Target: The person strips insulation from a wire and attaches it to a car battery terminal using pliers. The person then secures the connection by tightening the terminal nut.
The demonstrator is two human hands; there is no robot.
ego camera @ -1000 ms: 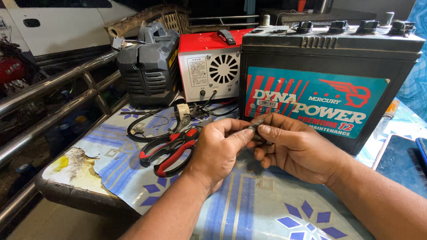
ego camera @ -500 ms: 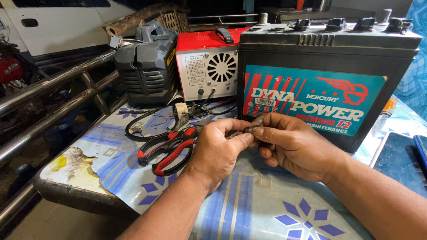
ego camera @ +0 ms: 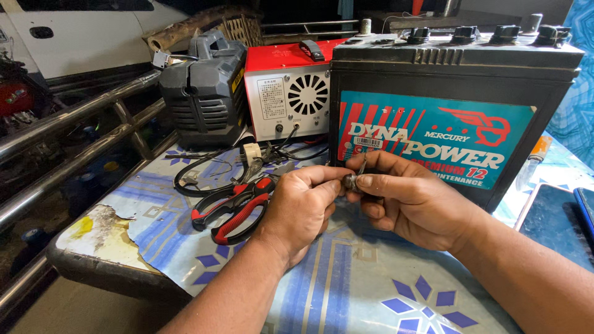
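Note:
My left hand (ego camera: 303,207) and my right hand (ego camera: 408,201) meet over the table in front of a large black car battery (ego camera: 445,117) with a teal and red label. Between the fingertips of both hands is a small dark metal part (ego camera: 351,181), pinched from each side. A thin metal piece sticks up from it by my right thumb. Just left of my left hand lie pliers with red and black handles (ego camera: 235,207) on the table.
A red and white box-shaped charger (ego camera: 288,93) and a grey machine (ego camera: 204,86) stand at the back, with black cables (ego camera: 198,176) in front. The table (ego camera: 346,291) has a blue patterned cover, torn at its left edge. Metal rails (ego camera: 68,145) run along the left.
The view has shifted slightly. Both hands stay together on the small part, with the fingers turning a little around it.

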